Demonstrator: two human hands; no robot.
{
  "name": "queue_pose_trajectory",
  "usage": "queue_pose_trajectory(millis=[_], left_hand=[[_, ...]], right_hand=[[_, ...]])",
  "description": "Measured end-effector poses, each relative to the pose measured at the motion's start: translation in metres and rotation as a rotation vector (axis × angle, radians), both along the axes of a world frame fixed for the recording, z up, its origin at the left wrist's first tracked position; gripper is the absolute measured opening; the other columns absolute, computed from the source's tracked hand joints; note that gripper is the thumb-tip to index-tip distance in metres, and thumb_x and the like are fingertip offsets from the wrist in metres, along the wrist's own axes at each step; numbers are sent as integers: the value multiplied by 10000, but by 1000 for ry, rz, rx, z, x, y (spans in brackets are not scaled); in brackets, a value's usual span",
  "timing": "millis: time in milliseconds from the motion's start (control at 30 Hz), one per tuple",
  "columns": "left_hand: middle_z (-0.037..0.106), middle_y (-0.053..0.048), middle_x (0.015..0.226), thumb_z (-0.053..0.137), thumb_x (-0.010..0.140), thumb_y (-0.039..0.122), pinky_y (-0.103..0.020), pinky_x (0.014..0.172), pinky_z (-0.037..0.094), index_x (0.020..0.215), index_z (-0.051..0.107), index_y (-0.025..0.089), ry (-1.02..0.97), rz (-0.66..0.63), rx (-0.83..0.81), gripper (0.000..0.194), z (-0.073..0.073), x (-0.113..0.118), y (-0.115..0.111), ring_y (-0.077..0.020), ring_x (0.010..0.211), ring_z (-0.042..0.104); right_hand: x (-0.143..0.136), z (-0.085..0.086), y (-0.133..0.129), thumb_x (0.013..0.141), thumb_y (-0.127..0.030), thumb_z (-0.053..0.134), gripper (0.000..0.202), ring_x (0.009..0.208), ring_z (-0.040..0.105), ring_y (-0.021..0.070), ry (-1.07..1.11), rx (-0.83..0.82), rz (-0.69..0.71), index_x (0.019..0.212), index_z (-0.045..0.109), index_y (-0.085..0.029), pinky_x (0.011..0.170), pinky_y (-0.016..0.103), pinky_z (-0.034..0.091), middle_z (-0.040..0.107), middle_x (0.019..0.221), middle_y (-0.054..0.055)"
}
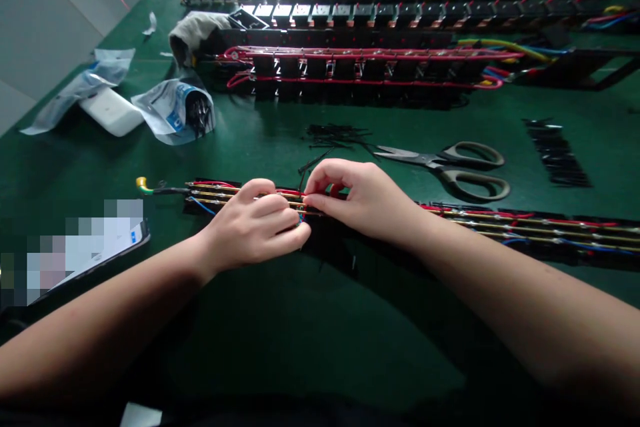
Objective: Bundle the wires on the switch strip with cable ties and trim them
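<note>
A long black strip with brass-coloured rods and red and blue wires lies across the table below the scissors. My left hand rests over its left part, fingers curled around the rods and wires; the fingertips are partly hidden. Just to the right, my right hand pinches thumb and forefinger together at the strip. A thin black cable tie rises beside that pinch; its lower end is hidden. Beyond the hands lie a pile of loose black cable ties and open-bladed scissors with grey-black handles.
Several similar wired assemblies fill the back of the green table. At left are a bag of cable ties, a white case and a phone. Black strips lie at right.
</note>
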State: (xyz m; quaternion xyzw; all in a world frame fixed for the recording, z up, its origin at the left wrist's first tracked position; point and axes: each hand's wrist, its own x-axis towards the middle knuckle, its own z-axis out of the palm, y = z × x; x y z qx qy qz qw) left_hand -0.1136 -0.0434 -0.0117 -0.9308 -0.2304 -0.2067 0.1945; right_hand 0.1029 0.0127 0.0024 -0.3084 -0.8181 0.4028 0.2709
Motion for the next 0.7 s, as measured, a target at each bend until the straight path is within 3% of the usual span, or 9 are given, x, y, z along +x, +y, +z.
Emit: queue_pose_trajectory(millis=[300,533,700], left_hand=[[723,11,823,699,899,223,-362,806,405,935,640,201,-151,27,-149,73,2,-1,-2,-155,755,593],[724,-6,865,661,916,200,-384,814,392,986,627,182,-117,77,-197,80,3,0,-6,-179,773,563],[711,-14,873,625,941,205,-386,817,376,947,640,185,-136,152,-284,26,5,3,-8,-189,803,544]], right_hand=[[4,4,5,820,-130,684,69,745,630,102,-18,-136,78,883,706,-147,705,227,464,697,816,-6],[3,5,3,802,-139,688,134,797,670,132,-10,-187,38,936,686,-152,710,248,488,725,871,5],[2,6,3,794,-141,695,64,747,660,125,-5,-198,49,857,703,-146,688,244,484,722,814,6]])
